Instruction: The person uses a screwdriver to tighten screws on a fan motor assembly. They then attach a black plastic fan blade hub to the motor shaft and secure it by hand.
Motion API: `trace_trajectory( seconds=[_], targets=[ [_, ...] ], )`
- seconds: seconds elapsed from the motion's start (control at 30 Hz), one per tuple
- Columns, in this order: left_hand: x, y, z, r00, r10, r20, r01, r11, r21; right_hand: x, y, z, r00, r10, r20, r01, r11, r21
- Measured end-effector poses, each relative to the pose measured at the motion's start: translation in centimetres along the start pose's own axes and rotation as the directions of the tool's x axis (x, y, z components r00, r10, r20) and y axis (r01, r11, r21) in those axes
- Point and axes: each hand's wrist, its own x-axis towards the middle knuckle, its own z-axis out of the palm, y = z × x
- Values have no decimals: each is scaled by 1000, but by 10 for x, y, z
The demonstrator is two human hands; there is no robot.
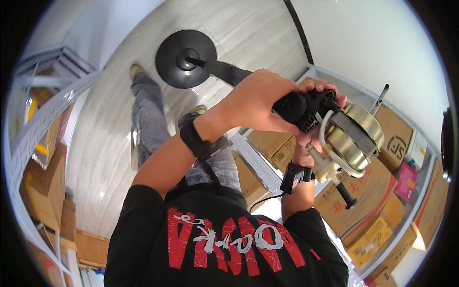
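Note:
A standing fan without its blades takes up the upper right, its bare motor (356, 131) exposed in brass-coloured metal with white wiring. My left hand (265, 100) is closed around the black neck (290, 107) just below the motor. From underneath, my right hand (306, 146) wraps the slotted black plastic housing (314, 115), with its fingertips showing on the far side; its palm is mostly hidden. A thin metal shaft sticks out of the motor. Beside it hangs a pale gearbox (325, 167) with a black-tipped rod. The dark pole (224, 71) slants down to a round black base (179, 67) on the floor.
Shelving (423, 177) on the right holds several cardboard boxes (356, 201) and a pink box (406, 181). More boxes (48, 186) sit on the left rack (50, 112). My legs are close to the pole and base. A cable hangs from the device (293, 178) on my right wrist.

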Motion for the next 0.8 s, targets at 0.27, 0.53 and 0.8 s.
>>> trace_trajectory(
  seconds=[0.27, 0.53, 0.8],
  targets=[
    [4, -18, -6, 982, 176, -72, -175, 984, 31, 4, 24, 9, 985, -169, -42, 170, 985, 10],
    [-42, 10, 0, 970, 244, -21, -245, 967, -73, -30, 48, -54, 918, -363, 161, 361, 932, 39],
    [-56, 14, -12, 947, 103, 305, -63, 988, -138, -36, 62, -62, 901, -383, 204, 371, 924, 95]
  ],
)
